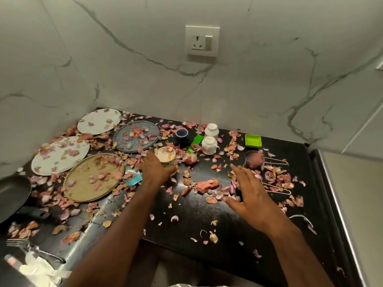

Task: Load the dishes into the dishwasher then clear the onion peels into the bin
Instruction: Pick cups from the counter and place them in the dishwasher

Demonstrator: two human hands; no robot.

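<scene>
While the left hand grips the peel-filled cup, the right hand hovers spread at 3 o'clock; dish-loading step, next likely lifting the cup clear.

You get no readable text, brand or number anywhere. The upturned white ceramic cup, beyond what your left hand grips, carries a small dark base mark, too small to read.

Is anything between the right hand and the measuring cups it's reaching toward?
Nothing solid. The right hand hovers open beside the measuring cups, with only loose onion peels scattered around them on the counter.
</scene>
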